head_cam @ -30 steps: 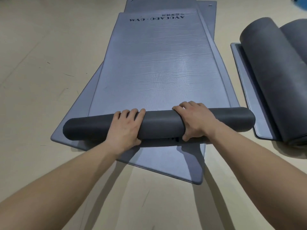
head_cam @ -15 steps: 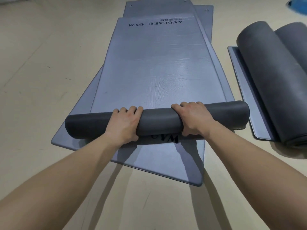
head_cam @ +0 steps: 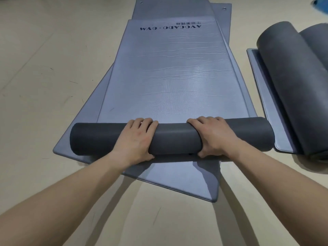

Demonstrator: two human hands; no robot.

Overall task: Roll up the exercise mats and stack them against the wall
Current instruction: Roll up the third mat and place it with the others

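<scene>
Two bare hands clamped on a dark roll, the rolled-up near end of the top mat. Left of the roll's middle, the left hand: fingers curled over the far side, thumb tucked under the near side. Right of the middle, the right hand, gripping likewise, fingers over the top and thumb at the near underside. Bare stretch of roll between them.

Roll lying crosswise, touching the unrolled part of the top mat just beyond it. That part flat, silver-grey and creased, running to the far end, with "AVOCADO · GYM" printed upside down there.

Beneath, a lower mat, flat on the floor and skewed: near right corner poking out toward the person, near left corner out past the roll's left end. More mat ends beyond the top mat's far edge, with small eyelets.

Just beside the roll's right end, a flat mat with a thick roll lying on it, and a second thick roll just beside that. Something blue at the far right, too cropped to tell.
</scene>
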